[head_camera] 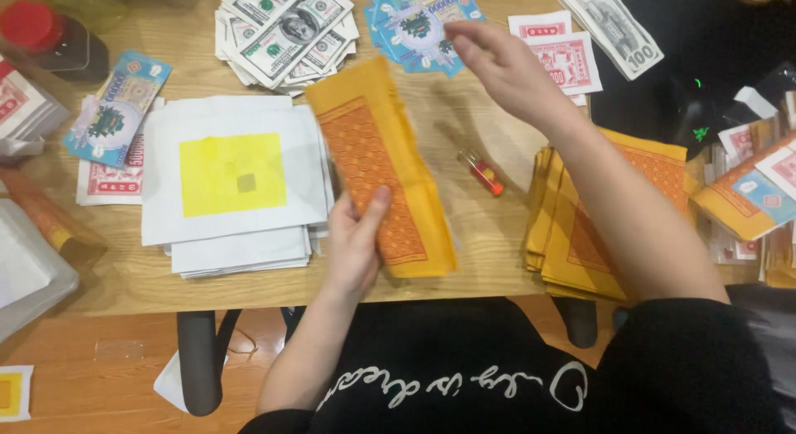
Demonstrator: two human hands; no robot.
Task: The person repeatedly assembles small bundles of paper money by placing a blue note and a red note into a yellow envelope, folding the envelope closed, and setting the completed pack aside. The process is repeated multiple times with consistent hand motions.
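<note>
Black-clad lap (464, 376) is sitting against a crowded wooden table (464, 127). Left hand (355, 243) is gripping folded orange paper (377, 164); right hand (497, 69) is hovering unclenched above blue notes (410, 24).

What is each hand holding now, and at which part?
The left hand holds the folded orange paper at its near end, thumb on top. The right hand holds nothing; it reaches toward the blue notes.

Left hand (355, 243) sits at lower centre of the frame, thumb raised, fingers curled in a grip. Right hand (497, 69) stretches toward upper centre, fingers loosely bent, forearm bare.
</note>
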